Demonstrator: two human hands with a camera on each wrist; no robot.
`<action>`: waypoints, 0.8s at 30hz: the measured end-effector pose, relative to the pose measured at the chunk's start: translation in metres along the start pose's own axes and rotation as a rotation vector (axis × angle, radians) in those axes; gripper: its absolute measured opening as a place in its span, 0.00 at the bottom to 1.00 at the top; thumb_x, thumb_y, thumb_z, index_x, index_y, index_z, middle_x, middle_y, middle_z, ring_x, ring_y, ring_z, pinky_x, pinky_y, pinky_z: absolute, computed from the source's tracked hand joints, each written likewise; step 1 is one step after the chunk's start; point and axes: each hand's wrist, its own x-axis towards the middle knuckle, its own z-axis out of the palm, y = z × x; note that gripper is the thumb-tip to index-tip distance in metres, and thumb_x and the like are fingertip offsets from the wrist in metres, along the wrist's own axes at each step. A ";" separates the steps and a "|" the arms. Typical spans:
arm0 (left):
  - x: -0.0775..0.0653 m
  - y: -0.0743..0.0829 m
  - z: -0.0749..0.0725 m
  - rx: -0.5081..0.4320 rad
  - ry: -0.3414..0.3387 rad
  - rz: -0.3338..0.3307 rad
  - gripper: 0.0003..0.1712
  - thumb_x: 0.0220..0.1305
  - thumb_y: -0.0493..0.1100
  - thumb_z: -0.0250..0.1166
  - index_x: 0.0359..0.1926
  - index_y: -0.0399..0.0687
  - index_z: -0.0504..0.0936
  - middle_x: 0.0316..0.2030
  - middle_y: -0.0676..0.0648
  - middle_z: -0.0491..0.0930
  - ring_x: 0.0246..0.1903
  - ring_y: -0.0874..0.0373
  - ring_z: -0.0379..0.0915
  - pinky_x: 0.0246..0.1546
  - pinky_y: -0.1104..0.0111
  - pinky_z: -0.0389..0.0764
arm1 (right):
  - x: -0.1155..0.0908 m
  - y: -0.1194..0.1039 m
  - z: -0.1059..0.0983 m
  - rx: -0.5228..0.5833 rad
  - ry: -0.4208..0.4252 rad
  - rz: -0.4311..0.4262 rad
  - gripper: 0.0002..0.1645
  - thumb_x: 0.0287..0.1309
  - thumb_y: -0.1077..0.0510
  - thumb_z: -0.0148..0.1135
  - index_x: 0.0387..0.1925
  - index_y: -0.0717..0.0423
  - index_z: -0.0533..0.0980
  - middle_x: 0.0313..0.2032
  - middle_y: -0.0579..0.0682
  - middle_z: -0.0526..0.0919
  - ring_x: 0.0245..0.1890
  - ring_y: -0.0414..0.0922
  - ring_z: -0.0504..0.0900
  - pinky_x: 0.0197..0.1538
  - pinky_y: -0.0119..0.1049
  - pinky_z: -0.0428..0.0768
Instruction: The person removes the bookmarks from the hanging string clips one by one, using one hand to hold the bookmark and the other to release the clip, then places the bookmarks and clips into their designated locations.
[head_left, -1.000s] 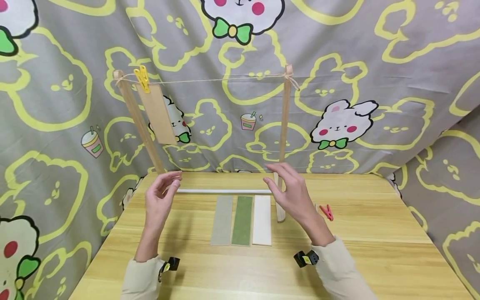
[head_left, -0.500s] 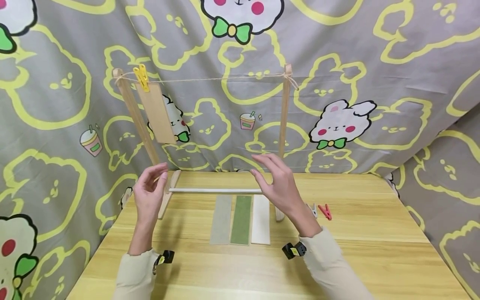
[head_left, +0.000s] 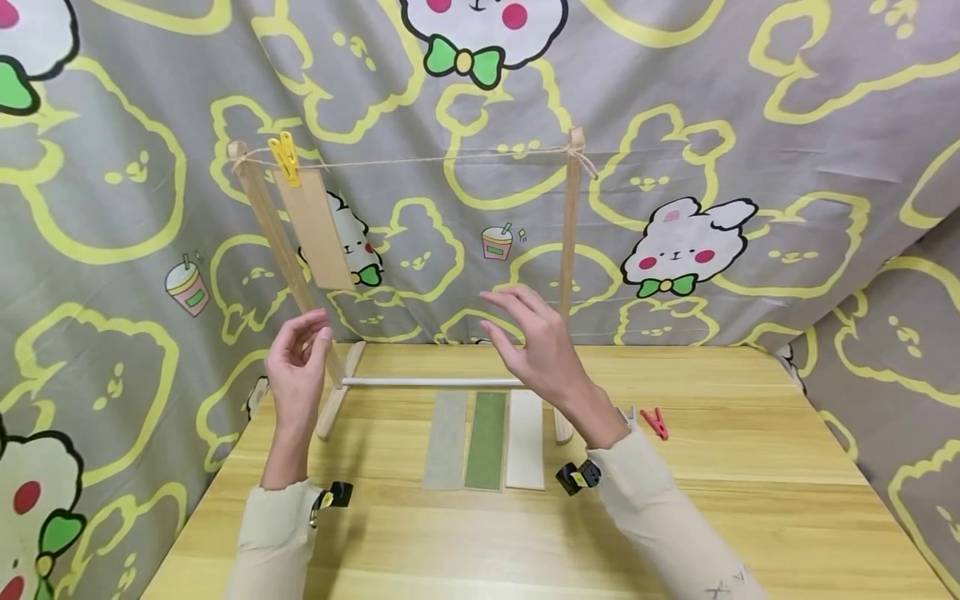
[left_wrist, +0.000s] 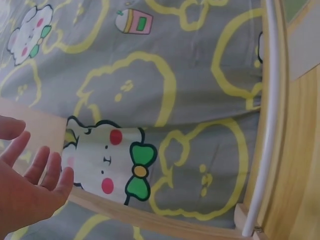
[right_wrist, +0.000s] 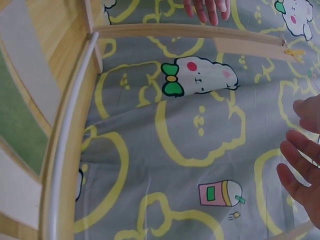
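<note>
My left hand [head_left: 297,357] hovers in front of the left post of a wooden rack [head_left: 567,242], its fingers loosely bent around nothing. Over the table to the right, my right hand [head_left: 542,346] is also empty, with thumb and fingers apart. A tan rectangular strip [head_left: 318,237] hangs from the rack's string [head_left: 420,158], held by a yellow clothespin [head_left: 284,158] near the left post. Flat on the table lie a grey strip [head_left: 447,440], a green strip [head_left: 486,442] and a white strip [head_left: 525,442], side by side. Neither hand touches any strip.
A red clothespin [head_left: 655,423] lies right of the rack, beside a pale clothespin [head_left: 630,413] partly hidden by the right arm. A white rod [head_left: 427,382] joins the rack's feet low over the wooden table [head_left: 720,500]. A patterned curtain [head_left: 420,92] hangs behind.
Both hands have moved up and to the left, still empty. The rack's left foot and the pale clothespin have come into view. The hanging strip and the strips on the table stay put.
</note>
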 end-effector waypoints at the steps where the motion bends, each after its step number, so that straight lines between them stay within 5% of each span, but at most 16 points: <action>1: 0.002 0.001 0.001 0.012 0.003 -0.003 0.16 0.69 0.29 0.64 0.55 0.25 0.80 0.51 0.37 0.82 0.50 0.51 0.79 0.44 0.75 0.80 | 0.003 -0.001 0.001 -0.003 0.001 -0.005 0.21 0.64 0.63 0.70 0.58 0.60 0.81 0.51 0.55 0.83 0.54 0.48 0.81 0.55 0.41 0.82; 14: 0.030 0.000 0.008 0.035 0.075 -0.038 0.18 0.69 0.33 0.65 0.58 0.29 0.79 0.60 0.38 0.76 0.58 0.51 0.74 0.47 0.72 0.77 | 0.043 -0.015 0.015 0.001 -0.017 -0.110 0.18 0.65 0.62 0.69 0.56 0.61 0.81 0.49 0.54 0.83 0.50 0.48 0.81 0.51 0.37 0.82; 24: 0.047 -0.009 0.006 -0.108 0.057 -0.037 0.20 0.69 0.29 0.64 0.59 0.23 0.75 0.58 0.28 0.74 0.60 0.40 0.71 0.61 0.68 0.75 | 0.058 -0.019 0.020 -0.008 -0.033 -0.128 0.19 0.65 0.62 0.69 0.56 0.61 0.81 0.50 0.54 0.83 0.52 0.48 0.80 0.58 0.38 0.79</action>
